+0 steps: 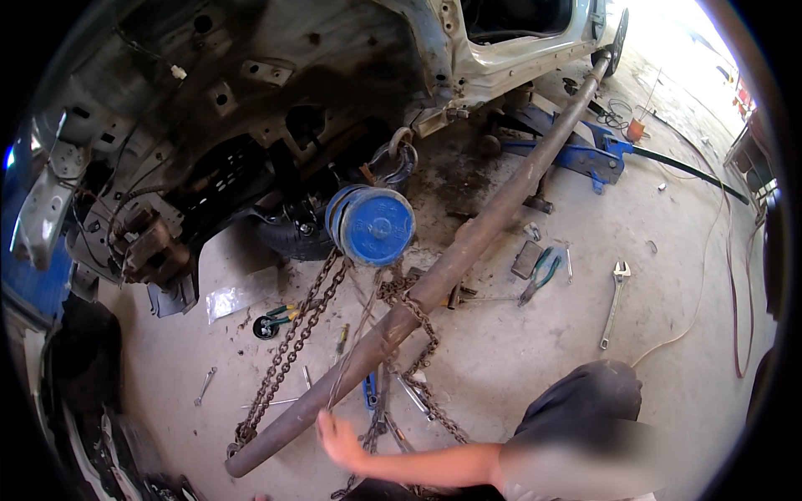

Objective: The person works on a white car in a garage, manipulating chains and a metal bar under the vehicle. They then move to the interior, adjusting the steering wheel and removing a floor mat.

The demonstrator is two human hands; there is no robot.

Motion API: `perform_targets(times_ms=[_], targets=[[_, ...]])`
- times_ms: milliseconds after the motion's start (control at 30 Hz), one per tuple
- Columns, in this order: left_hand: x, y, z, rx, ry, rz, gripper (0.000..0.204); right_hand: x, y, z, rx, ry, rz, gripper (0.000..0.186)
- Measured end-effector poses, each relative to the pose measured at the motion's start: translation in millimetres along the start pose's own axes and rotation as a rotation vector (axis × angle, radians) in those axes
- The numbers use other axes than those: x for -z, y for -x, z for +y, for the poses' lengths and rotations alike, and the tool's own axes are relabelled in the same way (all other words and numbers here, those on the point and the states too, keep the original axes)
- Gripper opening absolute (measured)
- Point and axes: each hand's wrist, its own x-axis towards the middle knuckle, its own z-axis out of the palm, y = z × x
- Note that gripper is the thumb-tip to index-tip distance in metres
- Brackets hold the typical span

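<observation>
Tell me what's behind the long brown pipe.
Behind the pipe, parts of a blue jack show on either side. The jack's middle, and anything else directly behind the pipe, is covered and cannot be seen.

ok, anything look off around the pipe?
Yes. An adjustable wrench and green-handled pliers lie loose on the floor, right of the long pipe; possibly a trip hazard. Dark stains mark it near the blue jack, maybe a spill; can't tell of what.

The right hand [338, 442] and forearm [434, 468] are bare, meeting a pale, mostly blurred sleeve [513, 483]. Dark, dusty cloth [576, 397] rounds over an apparent knee.
</observation>
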Motion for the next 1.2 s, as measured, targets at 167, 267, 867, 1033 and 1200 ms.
perform_targets(times_ms=[167,267,867,1033,1200], targets=[[-63,-36,227,-0.228,0.750,-0.542,0.045,-30,61,94,-0.181,0.562,-0.971,0.046],[-63,-21,262,-0.442,0.569,-0.491,0.039,-30,55,200,0.418,0.800,-1.243,0.040],[56,129,-260,0.394,-0.444,0.266,0.038,69,-105,-87,-0.191,-0.859,-0.142,0.044],[24,40,-282,-0.068,-0.449,0.081,0.039,37,-94,-68,-0.044,-0.468,0.006,0.047],[-48,-56,103,-0.292,0.388,-0.145,0.038,7,-18,-6,-0.021,-0.009,-0.062,0.053]])
